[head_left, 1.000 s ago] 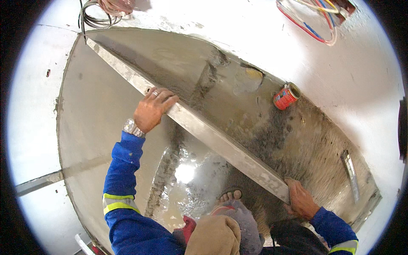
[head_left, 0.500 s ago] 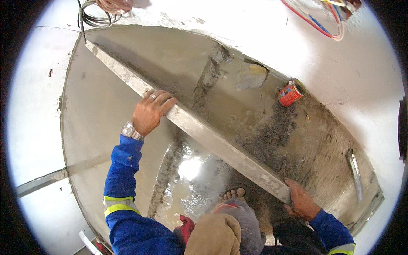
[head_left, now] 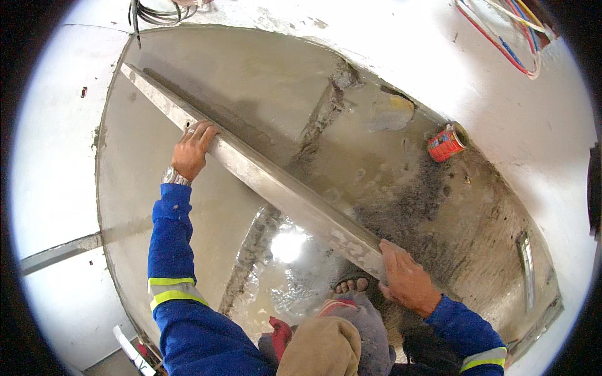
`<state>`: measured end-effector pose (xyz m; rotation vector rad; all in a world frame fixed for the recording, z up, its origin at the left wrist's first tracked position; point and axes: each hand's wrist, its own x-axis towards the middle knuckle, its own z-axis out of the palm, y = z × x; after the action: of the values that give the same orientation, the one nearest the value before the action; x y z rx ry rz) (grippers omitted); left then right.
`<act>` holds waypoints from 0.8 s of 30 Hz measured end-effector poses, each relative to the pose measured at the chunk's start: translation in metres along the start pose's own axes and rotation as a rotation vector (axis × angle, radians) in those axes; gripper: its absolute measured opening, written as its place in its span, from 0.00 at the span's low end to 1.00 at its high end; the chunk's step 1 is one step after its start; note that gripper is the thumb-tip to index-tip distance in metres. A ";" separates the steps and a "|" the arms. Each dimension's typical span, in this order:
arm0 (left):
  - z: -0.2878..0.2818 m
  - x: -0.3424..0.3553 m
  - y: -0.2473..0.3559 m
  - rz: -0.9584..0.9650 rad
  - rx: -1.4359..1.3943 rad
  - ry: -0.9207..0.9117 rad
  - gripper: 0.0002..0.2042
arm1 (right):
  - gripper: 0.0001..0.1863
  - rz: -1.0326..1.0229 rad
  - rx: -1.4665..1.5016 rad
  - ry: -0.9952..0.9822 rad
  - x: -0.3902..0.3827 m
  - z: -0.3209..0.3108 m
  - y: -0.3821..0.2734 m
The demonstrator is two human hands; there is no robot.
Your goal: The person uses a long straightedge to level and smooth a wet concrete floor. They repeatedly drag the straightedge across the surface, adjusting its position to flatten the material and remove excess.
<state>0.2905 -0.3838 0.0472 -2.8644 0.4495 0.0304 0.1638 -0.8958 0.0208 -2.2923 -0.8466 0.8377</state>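
Observation:
A long grey, mortar-smeared straightedge (head_left: 282, 195) lies diagonally across the wet cement floor (head_left: 163, 200). My left hand (head_left: 192, 152), wearing a ring and a metal watch, is closed over it above its middle. At its lower right end my right hand (head_left: 407, 282) is closed on it too. Below the straightedge a glossy wet patch reflects light, and my bare toes (head_left: 351, 286) show near my right hand.
White walls (head_left: 59, 156) border the floor. Coiled grey cables (head_left: 157, 14) lie at top left, coloured wires (head_left: 501, 47) at top right. A red can (head_left: 444, 146) sits by the right wall, with a metal strip (head_left: 527, 269) below it. A white length (head_left: 133, 352) is at lower left.
Both my hands and the straightedge have moved up and to the left in the picture. The can and wires appear shifted rightward as the view has moved.

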 end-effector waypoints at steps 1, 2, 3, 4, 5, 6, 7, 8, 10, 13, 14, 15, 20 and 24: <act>0.004 -0.002 -0.005 -0.032 -0.010 -0.006 0.22 | 0.44 -0.024 -0.024 0.027 0.005 0.003 -0.004; 0.008 -0.005 -0.009 -0.044 -0.017 0.000 0.23 | 0.44 -0.035 -0.026 0.046 0.009 0.006 -0.009; 0.012 -0.006 -0.013 -0.062 -0.017 -0.003 0.23 | 0.44 -0.047 -0.030 0.065 0.012 0.007 -0.012; 0.016 -0.008 -0.017 -0.078 -0.017 -0.006 0.23 | 0.44 -0.058 -0.034 0.084 0.015 0.008 -0.016; 0.020 -0.009 -0.021 -0.094 -0.017 -0.010 0.23 | 0.39 -0.059 -0.035 0.077 0.018 0.006 -0.021; 0.020 -0.009 -0.022 -0.099 -0.013 -0.024 0.24 | 0.35 -0.057 -0.035 0.069 0.020 0.001 -0.025; 0.021 -0.008 -0.023 -0.103 -0.009 -0.038 0.24 | 0.32 -0.055 -0.035 0.061 0.021 -0.001 -0.028; 0.021 -0.007 -0.024 -0.107 -0.004 -0.052 0.24 | 0.32 -0.055 -0.051 0.062 0.022 0.000 -0.028; 0.026 -0.006 -0.028 -0.128 -0.011 -0.057 0.25 | 0.32 -0.057 -0.083 0.071 0.023 0.002 -0.028; 0.031 -0.003 -0.037 -0.112 0.002 -0.036 0.26 | 0.32 -0.052 -0.060 0.109 0.027 0.002 -0.032; 0.033 -0.002 -0.039 -0.100 0.010 -0.024 0.26 | 0.32 -0.045 -0.068 0.114 0.028 0.004 -0.033; 0.032 0.001 -0.039 -0.100 0.006 -0.030 0.26 | 0.32 -0.038 -0.077 0.120 0.030 0.006 -0.033; 0.032 0.007 -0.041 -0.142 0.020 -0.067 0.28 | 0.32 -0.027 -0.077 0.125 0.033 0.006 -0.037; 0.032 0.012 -0.039 -0.133 -0.050 -0.062 0.31 | 0.33 -0.003 -0.031 0.121 0.034 0.006 -0.040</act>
<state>0.3146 -0.3439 0.0248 -2.9262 0.2483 0.1077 0.1654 -0.8445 0.0314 -2.3418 -0.8144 0.6816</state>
